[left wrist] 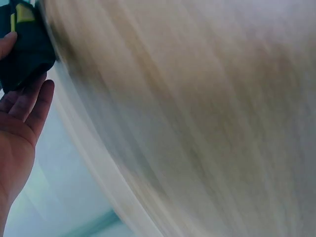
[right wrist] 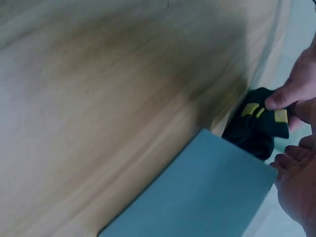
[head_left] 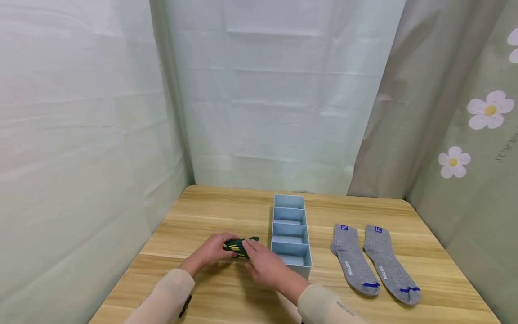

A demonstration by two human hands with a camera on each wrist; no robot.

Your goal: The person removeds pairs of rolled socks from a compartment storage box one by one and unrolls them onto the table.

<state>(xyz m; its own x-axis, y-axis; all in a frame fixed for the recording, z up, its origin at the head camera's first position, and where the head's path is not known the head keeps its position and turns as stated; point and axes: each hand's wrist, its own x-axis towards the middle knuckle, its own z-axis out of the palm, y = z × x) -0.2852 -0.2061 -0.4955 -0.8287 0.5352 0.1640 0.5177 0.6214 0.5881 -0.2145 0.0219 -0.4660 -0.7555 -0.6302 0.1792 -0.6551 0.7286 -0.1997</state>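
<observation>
A small folded bundle of dark green sock-like fabric with yellow marks (head_left: 234,247) is held just above the table, left of the divided box. My left hand (head_left: 216,249) grips its left end, the thumb in front. In the right wrist view that thumb lies across the bundle (right wrist: 254,123) beside the yellow patches. From the right, my right hand (head_left: 267,265) touches the bundle with nearly straight fingers, its thumb lower and apart from it. The left wrist view shows the left fingers (left wrist: 37,106) behind the dark fabric (left wrist: 29,59).
The light blue box (head_left: 301,269) with several compartments stands close beside my right hand. Two grey socks (head_left: 354,265) with blue marks lie flat on the wooden table (head_left: 323,306) at right. A small black item (head_left: 185,307) shows near the left sleeve. Fabric walls (head_left: 259,112) surround the table.
</observation>
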